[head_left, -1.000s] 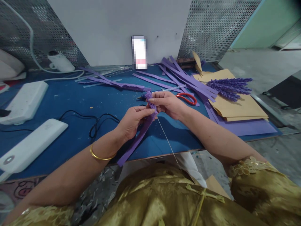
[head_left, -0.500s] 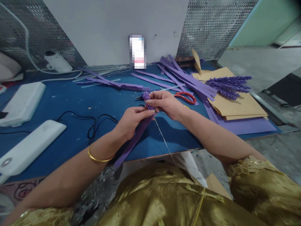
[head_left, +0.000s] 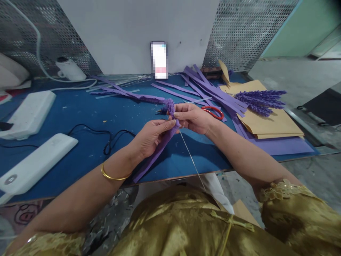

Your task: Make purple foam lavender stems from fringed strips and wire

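My left hand [head_left: 149, 137] pinches a long purple fringed foam strip [head_left: 153, 156] that trails down toward the table's front edge. My right hand [head_left: 193, 117] is closed on the rolled purple tuft [head_left: 170, 106] at the top of a thin wire stem [head_left: 191, 160], where the strip winds on. The wire runs down toward my lap. Both hands meet above the middle of the blue table [head_left: 87, 113].
Red-handled scissors [head_left: 214, 112] lie just right of my right hand. Loose purple strips [head_left: 210, 89], finished purple sprigs [head_left: 259, 99] on brown paper [head_left: 269, 122] sit at the right. White devices [head_left: 32, 163], a black cable [head_left: 106, 137] and a phone [head_left: 159, 59] stand left and back.
The rolled tuft has grown slightly as the strip wound on; both hands stay together with only small turning movements. The view has shifted a little.
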The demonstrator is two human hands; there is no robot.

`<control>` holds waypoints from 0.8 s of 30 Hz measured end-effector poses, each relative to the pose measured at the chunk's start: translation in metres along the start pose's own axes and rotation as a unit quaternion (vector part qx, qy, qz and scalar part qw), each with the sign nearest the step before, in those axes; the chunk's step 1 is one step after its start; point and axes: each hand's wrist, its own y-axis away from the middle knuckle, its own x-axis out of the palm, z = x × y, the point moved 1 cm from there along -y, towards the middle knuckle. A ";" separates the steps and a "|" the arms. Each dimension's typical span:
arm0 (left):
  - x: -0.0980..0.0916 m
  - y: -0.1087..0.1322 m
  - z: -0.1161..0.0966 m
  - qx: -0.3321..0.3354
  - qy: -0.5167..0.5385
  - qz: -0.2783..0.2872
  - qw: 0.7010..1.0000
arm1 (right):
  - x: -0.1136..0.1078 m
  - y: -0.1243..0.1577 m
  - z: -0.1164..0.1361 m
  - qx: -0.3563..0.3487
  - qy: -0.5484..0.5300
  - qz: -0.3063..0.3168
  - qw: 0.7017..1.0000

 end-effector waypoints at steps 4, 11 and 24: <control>0.000 0.000 -0.002 -0.002 0.005 0.007 1.000 | -0.002 0.001 0.004 -0.005 -0.008 -0.017 1.000; 0.002 0.001 -0.003 0.008 -0.049 -0.003 0.999 | -0.003 0.002 0.005 -0.008 0.020 -0.003 1.000; 0.002 0.001 0.001 0.018 -0.076 -0.010 0.997 | 0.002 0.002 0.005 -0.064 0.175 -0.034 0.982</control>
